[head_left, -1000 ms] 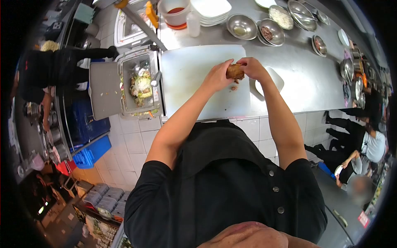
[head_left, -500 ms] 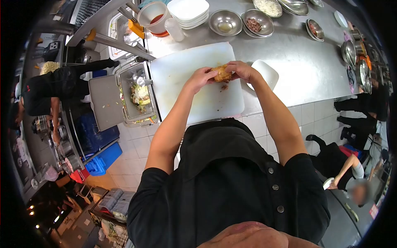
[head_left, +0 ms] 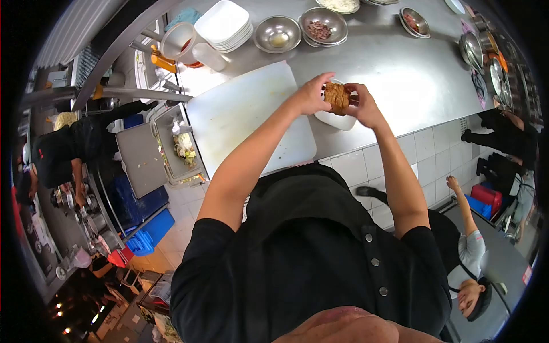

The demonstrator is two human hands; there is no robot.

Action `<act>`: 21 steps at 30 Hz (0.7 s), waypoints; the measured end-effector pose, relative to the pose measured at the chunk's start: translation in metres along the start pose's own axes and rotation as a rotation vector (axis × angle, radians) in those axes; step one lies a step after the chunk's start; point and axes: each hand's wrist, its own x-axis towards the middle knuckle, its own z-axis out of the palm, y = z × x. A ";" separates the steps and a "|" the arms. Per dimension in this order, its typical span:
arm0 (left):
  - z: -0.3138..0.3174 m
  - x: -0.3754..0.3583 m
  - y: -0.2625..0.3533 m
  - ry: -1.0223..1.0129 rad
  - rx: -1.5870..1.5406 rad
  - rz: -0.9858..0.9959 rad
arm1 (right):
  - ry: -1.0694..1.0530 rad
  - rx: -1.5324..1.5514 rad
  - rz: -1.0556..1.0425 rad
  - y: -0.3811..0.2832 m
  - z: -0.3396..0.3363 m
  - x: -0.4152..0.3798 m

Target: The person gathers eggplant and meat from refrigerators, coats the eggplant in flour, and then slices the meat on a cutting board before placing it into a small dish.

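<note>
Between my two hands is a golden-brown piece of fried meat with cut lines across it, as if sliced and kept together. My left hand grips its left side, thumb at the lower edge and fingers at the top. On the other side my right hand presses its fingers and thumb against it. Directly beneath, a white dish stands on the steel counter, partly covered by the meat and my hands. The white cutting board lies to the left with small crumbs on it.
Along the back stand stacked white plates, a squeeze bottle and steel bowls, one with chopped meat. A scrap bin adjoins the board's left side. One co-worker is behind me at right, another at far left.
Both hands have carried the fried meat from the cutting board rightward to over the white dish. The view has shifted, and the co-worker at right has moved.
</note>
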 end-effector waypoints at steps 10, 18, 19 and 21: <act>-0.006 -0.047 -0.008 0.142 0.393 0.030 | 0.144 -0.468 -0.055 0.004 0.000 -0.047; 0.003 -0.116 -0.059 0.214 0.517 -0.095 | 0.339 -0.262 -0.087 0.042 -0.013 -0.069; 0.005 -0.114 -0.064 0.216 0.522 -0.084 | 0.337 -0.228 -0.077 0.050 -0.011 -0.069; 0.010 -0.108 -0.062 0.266 0.602 -0.065 | 0.392 -0.150 -0.105 0.053 -0.006 -0.072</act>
